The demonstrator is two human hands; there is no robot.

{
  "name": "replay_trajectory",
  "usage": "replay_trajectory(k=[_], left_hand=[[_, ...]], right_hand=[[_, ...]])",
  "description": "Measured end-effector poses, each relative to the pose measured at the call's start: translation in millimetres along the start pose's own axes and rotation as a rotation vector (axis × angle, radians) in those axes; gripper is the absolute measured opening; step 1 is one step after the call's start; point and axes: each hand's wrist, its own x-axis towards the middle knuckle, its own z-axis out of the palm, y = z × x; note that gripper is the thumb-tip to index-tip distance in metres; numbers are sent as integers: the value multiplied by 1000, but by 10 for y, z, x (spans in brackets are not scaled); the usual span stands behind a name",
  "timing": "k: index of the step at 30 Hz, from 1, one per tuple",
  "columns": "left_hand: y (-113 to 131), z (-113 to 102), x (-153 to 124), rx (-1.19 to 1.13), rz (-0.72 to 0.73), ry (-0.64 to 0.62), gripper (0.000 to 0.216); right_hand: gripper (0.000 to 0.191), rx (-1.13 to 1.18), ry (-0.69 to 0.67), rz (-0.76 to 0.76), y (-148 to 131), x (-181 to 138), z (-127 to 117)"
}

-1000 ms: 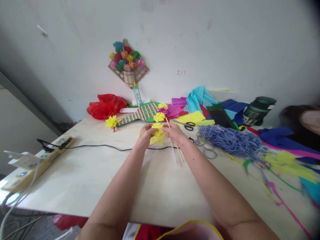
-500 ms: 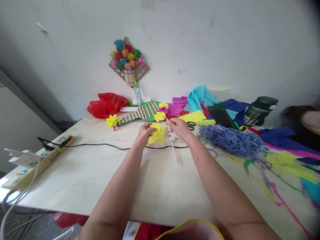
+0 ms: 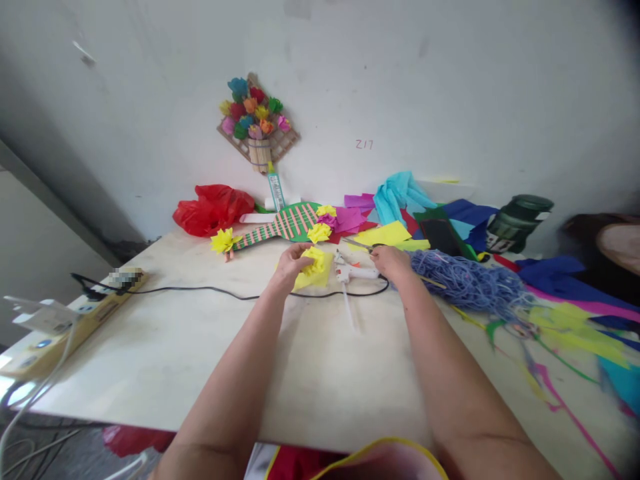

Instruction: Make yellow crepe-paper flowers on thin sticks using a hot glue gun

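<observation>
Pinched in my left hand (image 3: 291,267) is a crumpled yellow paper flower (image 3: 314,261), held just above a flat yellow paper square (image 3: 324,275) on the table. My right hand (image 3: 393,263) has its fingers closed on a pair of scissors (image 3: 359,245), whose blades point left; the handles are mostly hidden. A thin tan stick (image 3: 433,282) shows on the right side of that hand. Between the hands lies a white hot glue gun (image 3: 361,273) with a clear glue stick (image 3: 350,310) extending from it. Behind, a green lute-shaped craft (image 3: 295,225) with pink strips carries yellow and magenta paper flowers.
A tangled blue-purple cord bundle (image 3: 465,283) lies right of my hand, among coloured paper scraps and a dark green jar (image 3: 520,222). A black cable (image 3: 215,289) crosses the table to a power strip (image 3: 75,327). A red plastic bag (image 3: 215,210) sits at the back left.
My right hand has moved right from beside the flower and closed on the scissors, whose blades now point left. My left hand still holds the yellow flower in nearly the same place.
</observation>
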Motion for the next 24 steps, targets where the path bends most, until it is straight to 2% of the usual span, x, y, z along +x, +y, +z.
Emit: replay_trajectory(k=[5,9,13,19,24], left_hand=[[11,15,-15,37,13,0,44],[5,1,-10,25,18,-10,45],[-12,-34,10,-29,24,-19,46],[-25,-69,23,-73,28,-8,47],[-14,-53,14,-80,28,38,47]], right_hand=[[30,11,-30,5,77,38,108],[36,51,76,-35,58,19,111],[38,171,202,-145,-67,-31,1],[30,401,217,-429,-338,-195,-258],[30,331,208,-487,-435,-301,-348]])
